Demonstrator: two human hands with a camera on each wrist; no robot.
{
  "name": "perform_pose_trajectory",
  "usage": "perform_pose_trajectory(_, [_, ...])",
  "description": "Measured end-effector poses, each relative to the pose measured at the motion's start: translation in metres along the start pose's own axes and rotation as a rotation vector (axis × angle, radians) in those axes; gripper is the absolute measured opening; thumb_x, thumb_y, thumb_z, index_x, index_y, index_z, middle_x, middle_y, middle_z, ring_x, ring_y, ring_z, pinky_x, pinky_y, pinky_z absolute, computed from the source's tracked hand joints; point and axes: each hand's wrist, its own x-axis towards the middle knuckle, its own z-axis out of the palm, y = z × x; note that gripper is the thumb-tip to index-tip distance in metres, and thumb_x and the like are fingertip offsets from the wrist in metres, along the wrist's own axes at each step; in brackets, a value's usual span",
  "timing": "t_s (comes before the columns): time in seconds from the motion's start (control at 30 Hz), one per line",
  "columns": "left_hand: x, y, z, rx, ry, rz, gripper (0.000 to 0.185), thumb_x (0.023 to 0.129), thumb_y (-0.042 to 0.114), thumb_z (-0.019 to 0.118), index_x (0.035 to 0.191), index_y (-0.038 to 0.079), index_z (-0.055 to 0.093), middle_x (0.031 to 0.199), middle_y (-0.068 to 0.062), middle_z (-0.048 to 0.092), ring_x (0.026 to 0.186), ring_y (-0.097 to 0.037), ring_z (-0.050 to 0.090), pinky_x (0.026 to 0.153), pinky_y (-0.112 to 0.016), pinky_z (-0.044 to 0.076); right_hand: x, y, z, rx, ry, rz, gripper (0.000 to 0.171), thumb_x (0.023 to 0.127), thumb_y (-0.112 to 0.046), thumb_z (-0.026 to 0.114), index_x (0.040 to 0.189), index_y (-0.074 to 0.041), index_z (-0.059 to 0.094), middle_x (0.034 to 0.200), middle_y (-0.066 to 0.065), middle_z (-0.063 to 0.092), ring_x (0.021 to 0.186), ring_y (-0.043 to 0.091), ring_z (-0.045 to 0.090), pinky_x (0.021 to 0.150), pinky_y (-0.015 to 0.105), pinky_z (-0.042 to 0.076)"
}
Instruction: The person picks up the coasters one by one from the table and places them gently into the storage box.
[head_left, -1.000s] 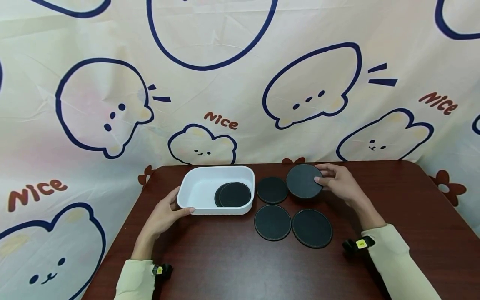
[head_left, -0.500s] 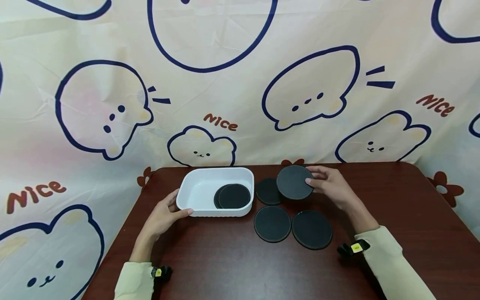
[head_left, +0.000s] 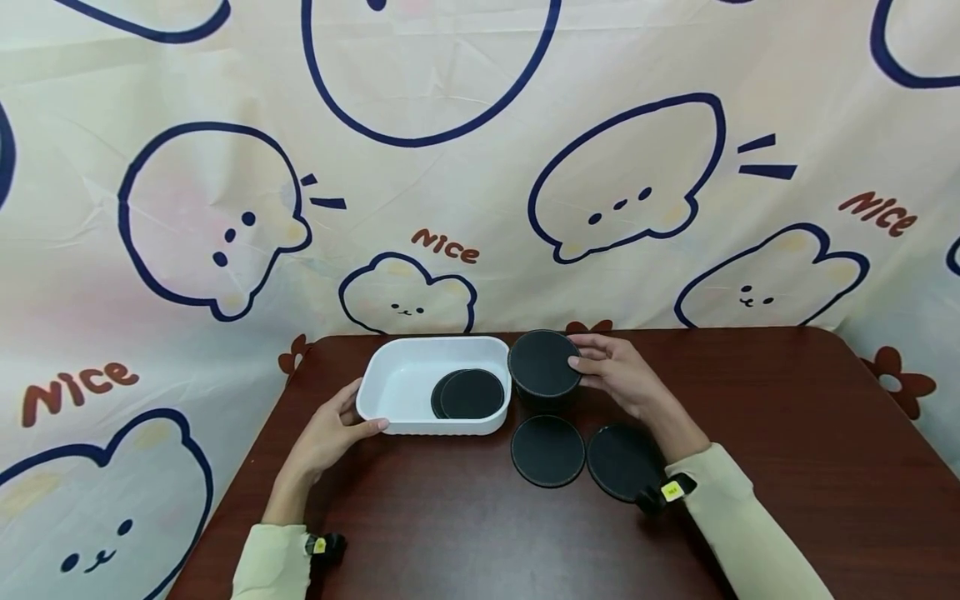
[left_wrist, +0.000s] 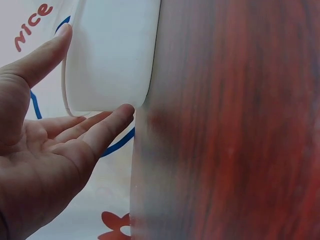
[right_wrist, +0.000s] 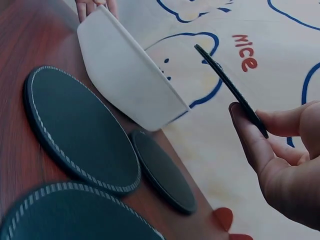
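Note:
My right hand [head_left: 618, 375] pinches a round black coaster [head_left: 543, 364] by its right edge, thumb on top and fingers beneath. The right wrist view shows this coaster edge-on, raised above the table, just right of the white plastic basin [head_left: 397, 385]. It mostly covers another coaster [right_wrist: 167, 172] lying on the table. Inside the basin, two overlapping coasters [head_left: 472, 394] rest at the right end. My left hand [head_left: 322, 437] holds the basin's left end, its thumb [left_wrist: 62, 40] at the rim and its fingers [left_wrist: 107, 127] against the end wall.
Two more coasters with stitched edges lie nearer on the brown wooden table [head_left: 450, 517]: a left one [head_left: 547, 451] and a right one [head_left: 622, 458], partly overlapped by the right wrist's camera. A cloth with cartoon drawings [head_left: 510, 292] hangs behind the table.
My right hand has carried the held coaster leftward, from beside the back coaster on the table to above it, close to the basin. My left hand and the basin stay in place.

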Motion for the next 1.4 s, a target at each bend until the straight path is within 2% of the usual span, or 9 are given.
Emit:
perform_pose_trajectory(0.2, [0.001,0.0,0.001,0.002,-0.001,0.012,0.093,0.096,0.023,0.083,0.17,0.008,0.028,0.166,-0.025,0.045,0.137,-0.043,0.063,0.101,-0.035,0.061,0.01,0.003,0.017,0.022,-0.023,-0.007,0.054,0.109,-0.01,0.063,0.159,-0.002,0.047,0.129,0.005,0.072,0.098,0.006,0.075,0.083,0.02,0.063])
perform_pose_trajectory(0.47, [0.0,-0.001,0.001,0.023,0.009,-0.001,0.093,0.096,0.023,0.083,0.17,0.009,0.028,0.166,-0.024,0.045,0.137,-0.043,0.064,0.104,-0.04,0.06,0.016,0.004,0.035,0.052,-0.045,-0.011,0.053,0.109,-0.009,0.062,0.159,-0.002,0.047,0.137,0.013,0.069,0.099,0.006,0.076,0.085,0.021,0.063])
perform_pose_trajectory(0.77, [0.0,0.0,0.001,0.028,0.011,0.0,0.093,0.097,0.024,0.083,0.17,0.01,0.027,0.166,-0.024,0.046,0.136,-0.042,0.064,0.104,-0.039,0.06,0.021,0.004,0.056,0.067,-0.063,-0.01,0.053,0.107,-0.006,0.063,0.158,-0.001,0.049,0.131,0.011,0.072,0.093,0.006,0.076,0.08,0.02,0.063])
perform_pose_trajectory(1.03, [0.0,0.001,0.001,0.029,0.009,0.012,0.093,0.096,0.024,0.083,0.169,0.009,0.029,0.164,-0.024,0.049,0.132,-0.04,0.066,0.102,-0.036,0.061,0.028,0.003,0.075,0.055,-0.068,-0.003,0.049,0.106,-0.005,0.064,0.154,-0.003,0.054,0.126,0.011,0.075,0.093,0.008,0.076,0.084,0.027,0.064])
perform_pose_trajectory(1.27, [-0.001,0.002,0.001,0.029,0.011,-0.002,0.094,0.096,0.023,0.084,0.17,0.008,0.028,0.165,-0.024,0.048,0.134,-0.041,0.065,0.103,-0.039,0.061,0.034,0.0,0.089,0.053,-0.09,0.014,0.051,0.107,-0.005,0.063,0.157,-0.002,0.051,0.144,0.024,0.066,0.097,0.007,0.074,0.081,0.023,0.063])
perform_pose_trajectory(1.4, [-0.001,0.003,0.001,0.035,0.014,-0.005,0.094,0.096,0.024,0.084,0.17,0.007,0.028,0.165,-0.024,0.047,0.134,-0.041,0.065,0.103,-0.04,0.061,0.038,-0.003,0.098,0.053,-0.089,0.024,0.053,0.107,-0.004,0.063,0.159,-0.003,0.05,0.15,0.026,0.062,0.1,0.007,0.072,0.079,0.022,0.062])
